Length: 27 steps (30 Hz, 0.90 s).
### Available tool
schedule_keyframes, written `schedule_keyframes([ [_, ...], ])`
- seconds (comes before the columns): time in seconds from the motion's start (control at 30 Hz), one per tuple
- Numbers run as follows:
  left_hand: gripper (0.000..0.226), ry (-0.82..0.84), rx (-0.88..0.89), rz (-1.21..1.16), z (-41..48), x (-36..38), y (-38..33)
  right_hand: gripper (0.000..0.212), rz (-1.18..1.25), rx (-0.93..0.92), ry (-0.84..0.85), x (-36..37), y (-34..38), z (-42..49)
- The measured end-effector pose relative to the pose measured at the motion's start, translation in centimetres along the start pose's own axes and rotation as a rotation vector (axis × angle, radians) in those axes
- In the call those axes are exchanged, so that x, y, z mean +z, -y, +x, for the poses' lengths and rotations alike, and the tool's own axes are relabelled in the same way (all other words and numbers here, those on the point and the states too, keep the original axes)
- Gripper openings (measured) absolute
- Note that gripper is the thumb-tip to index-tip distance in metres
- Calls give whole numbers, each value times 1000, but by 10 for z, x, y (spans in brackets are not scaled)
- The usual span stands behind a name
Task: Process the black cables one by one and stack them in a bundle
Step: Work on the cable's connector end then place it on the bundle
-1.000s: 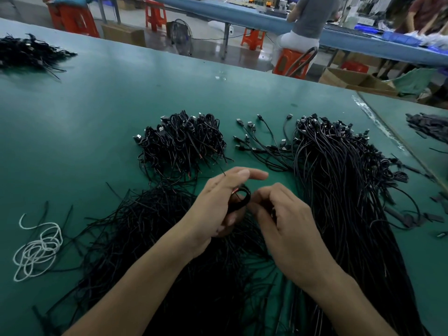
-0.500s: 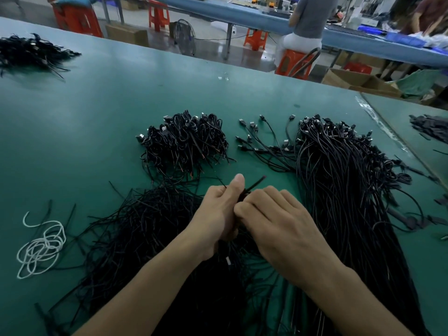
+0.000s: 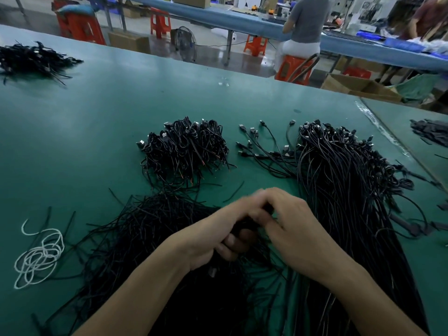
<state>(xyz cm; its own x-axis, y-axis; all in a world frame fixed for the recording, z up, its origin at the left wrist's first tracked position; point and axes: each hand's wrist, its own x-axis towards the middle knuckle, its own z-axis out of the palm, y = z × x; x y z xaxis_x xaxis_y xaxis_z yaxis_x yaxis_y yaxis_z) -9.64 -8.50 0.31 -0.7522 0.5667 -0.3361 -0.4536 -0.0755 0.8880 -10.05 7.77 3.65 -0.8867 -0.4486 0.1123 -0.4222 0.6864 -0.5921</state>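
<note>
Looking down on the green counter (image 3: 97, 122). Holding one black cable (image 3: 246, 225) between both hands, just above the near tangle. Curling the left hand (image 3: 211, 235) round it, with the fingers (image 3: 232, 243) folded under and gripping the dark loop against the palm. Pinching the same cable from the other side with the right hand (image 3: 300, 238), fingers bent and closed on it, knuckles up, meeting the left hand at the fingertips. Noting motion blur over both sets of fingertips; not resolving the cable's exact shape.

Logging the rest of the counter:
- Noting a stacked bundle (image 3: 184, 149) of coiled black cables lying beyond the hands, slightly left, with plugs on the far side and bare wire ends pointing this way.
- Noting a few loose cables (image 3: 261, 151) fanned out right of that bundle, apart from it, plugs facing away.
- Recording a long heap of straight cables (image 3: 351, 202) running down the right side to the near edge, just beside the right hand.
- Recording thin black strands (image 3: 145, 234) spreading in a loose tangle under and left of the forearms.
- Marking a tangled white cord (image 3: 38, 255) well to the left, near the front edge.
- Marking another black heap (image 3: 31, 59) at the far left corner.
- Seeing a person (image 3: 305, 23) in the background, back turned, sitting on an orange stool (image 3: 294, 69) at a second, blue counter (image 3: 218, 13).
</note>
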Motion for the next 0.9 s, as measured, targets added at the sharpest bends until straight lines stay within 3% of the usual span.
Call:
schedule_keyframes([
  [0.07,20,24,15,239,-3,0,-3,15,73,29,-2,-1,-4,-1],
  [0.1,20,10,7,327,-4,0,-3,14,79,24,-11,-1,-4,-2],
  [0.23,9,11,-48,352,-6,1,-2,10,72,-12,-4,1,-6,-6],
  [0.37,29,30,-65,391,-7,3,1,22,104,12,69,-2,-9,-7],
  [0.43,36,26,-73,430,-6,4,2,13,95,30,76,-5,-8,-7],
  [0.67,21,-85,-14,547,-1,6,5,0,-72,63,49,-3,-6,-6],
  [0.77,19,-113,32,613,2,6,10,8,-233,74,104,1,-3,-4],
  [0.9,23,-190,113,521,4,6,14,12,-286,28,36,5,3,-5],
])
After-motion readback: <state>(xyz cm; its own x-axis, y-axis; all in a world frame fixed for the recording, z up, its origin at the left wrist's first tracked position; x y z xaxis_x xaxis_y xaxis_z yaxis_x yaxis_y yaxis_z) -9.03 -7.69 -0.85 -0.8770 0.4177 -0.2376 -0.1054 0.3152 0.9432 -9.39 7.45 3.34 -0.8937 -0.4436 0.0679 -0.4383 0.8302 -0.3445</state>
